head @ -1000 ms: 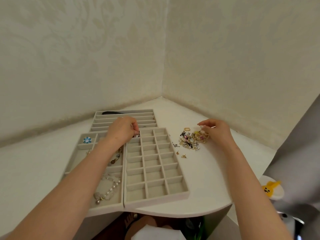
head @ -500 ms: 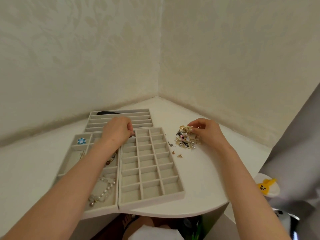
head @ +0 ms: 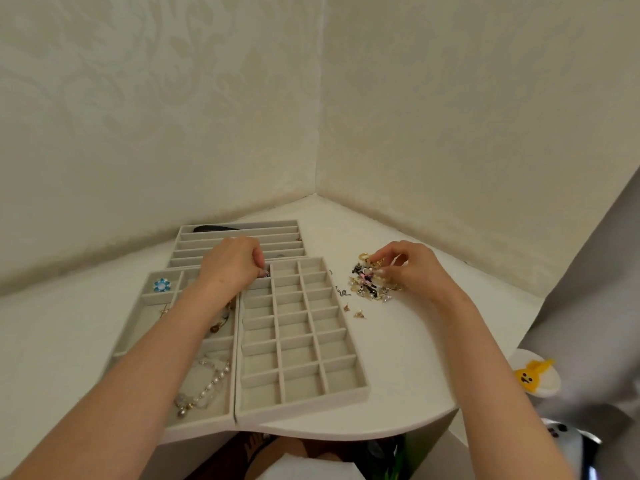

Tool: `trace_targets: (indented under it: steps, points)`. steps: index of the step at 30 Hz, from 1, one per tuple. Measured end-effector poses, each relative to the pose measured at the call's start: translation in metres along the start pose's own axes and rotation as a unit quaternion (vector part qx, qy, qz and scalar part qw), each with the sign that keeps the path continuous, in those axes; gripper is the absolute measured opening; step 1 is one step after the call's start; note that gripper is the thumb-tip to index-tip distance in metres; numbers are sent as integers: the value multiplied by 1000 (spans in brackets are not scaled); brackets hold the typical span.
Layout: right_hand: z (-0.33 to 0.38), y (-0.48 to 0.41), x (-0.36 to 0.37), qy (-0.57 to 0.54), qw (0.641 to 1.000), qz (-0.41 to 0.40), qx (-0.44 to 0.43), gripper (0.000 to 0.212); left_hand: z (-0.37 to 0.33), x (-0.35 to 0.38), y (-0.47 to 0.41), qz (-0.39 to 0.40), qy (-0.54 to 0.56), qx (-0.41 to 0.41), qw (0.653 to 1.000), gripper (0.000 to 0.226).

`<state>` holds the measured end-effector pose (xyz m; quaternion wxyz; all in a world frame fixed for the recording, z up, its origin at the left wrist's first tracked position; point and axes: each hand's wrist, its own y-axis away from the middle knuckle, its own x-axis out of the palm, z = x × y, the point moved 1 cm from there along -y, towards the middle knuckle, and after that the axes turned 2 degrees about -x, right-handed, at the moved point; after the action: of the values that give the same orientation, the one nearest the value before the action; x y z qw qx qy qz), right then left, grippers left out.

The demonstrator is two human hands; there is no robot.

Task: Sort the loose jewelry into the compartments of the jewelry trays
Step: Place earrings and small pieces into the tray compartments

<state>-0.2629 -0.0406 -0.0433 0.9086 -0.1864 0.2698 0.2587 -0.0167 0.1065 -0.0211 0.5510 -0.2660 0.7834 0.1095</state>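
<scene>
Head view: left hand [head: 235,266] pinches ring [head: 265,274] over tray [head: 304,408] corner cell, I'd drop it there; right hand [head: 415,268] pinches pile [head: 367,284] for next.

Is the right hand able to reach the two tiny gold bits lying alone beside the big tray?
Probably yes. The right hand is pinching at the jewelry pile right beside the two gold bits, and they lie on the bare table with nothing over them.
</scene>
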Motion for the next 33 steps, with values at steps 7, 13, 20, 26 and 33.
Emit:
trace_targets:
  steps: [7,13,20,26,33]
  points:
    - [-14,-6,-7,11,986,-161,50,19,-1,1,1,-14,-3,3,1000,14]
    - [-9,-9,3,85,994,-62,36,13,0,2,1,-14,19,2,1000,19]
    - [-5,-8,7,69,996,-43,26,9,-1,3,1,-25,15,5,1000,13]
    - [-12,-9,-4,-87,977,-185,57,7,0,3,1,-22,-8,0,1000,10]
    - [-15,-8,1,12,985,-140,103,20,0,1,2,-28,-47,-9,998,13]
